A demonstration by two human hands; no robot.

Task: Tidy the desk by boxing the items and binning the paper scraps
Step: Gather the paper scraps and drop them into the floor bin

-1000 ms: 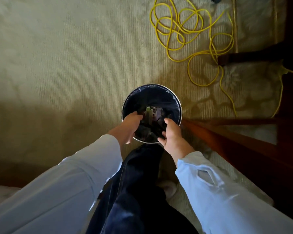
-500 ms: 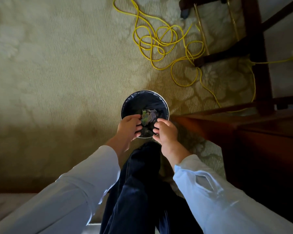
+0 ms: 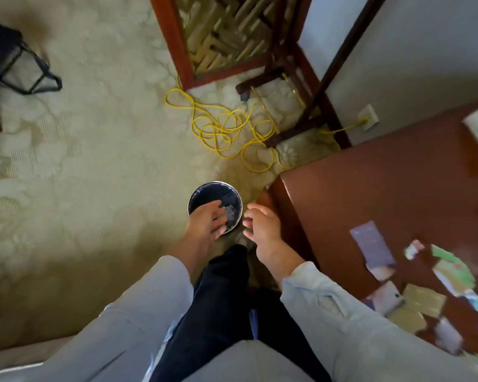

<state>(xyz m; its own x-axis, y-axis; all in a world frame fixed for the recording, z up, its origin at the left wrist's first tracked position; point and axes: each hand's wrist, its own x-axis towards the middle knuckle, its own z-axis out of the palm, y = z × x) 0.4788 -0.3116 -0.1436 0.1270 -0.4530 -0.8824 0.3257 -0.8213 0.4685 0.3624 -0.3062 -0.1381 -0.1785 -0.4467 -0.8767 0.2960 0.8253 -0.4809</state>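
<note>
A small round bin (image 3: 204,192) with a dark liner stands on the carpet beside the desk corner. Paper scraps (image 3: 230,212) lie inside it. My left hand (image 3: 206,220) hovers over the bin's near rim, fingers spread and holding nothing. My right hand (image 3: 261,223) is just right of the bin, fingers loosely apart and empty. On the brown desk (image 3: 370,188) at the right lie several coloured paper scraps (image 3: 453,271), a purple card (image 3: 371,246) and a phone (image 3: 388,296).
A tangled yellow cable (image 3: 224,130) lies on the carpet beyond the bin and runs to a wall socket (image 3: 368,117). A wooden chair frame (image 3: 295,78) stands behind it. A dark metal stand (image 3: 14,64) is at the far left. My dark trouser leg (image 3: 218,299) is below the bin.
Both hands have let go of the scraps and lifted off the bin, fingers now spread. The view has risen and swung right, bringing the desk top and its scraps into sight.
</note>
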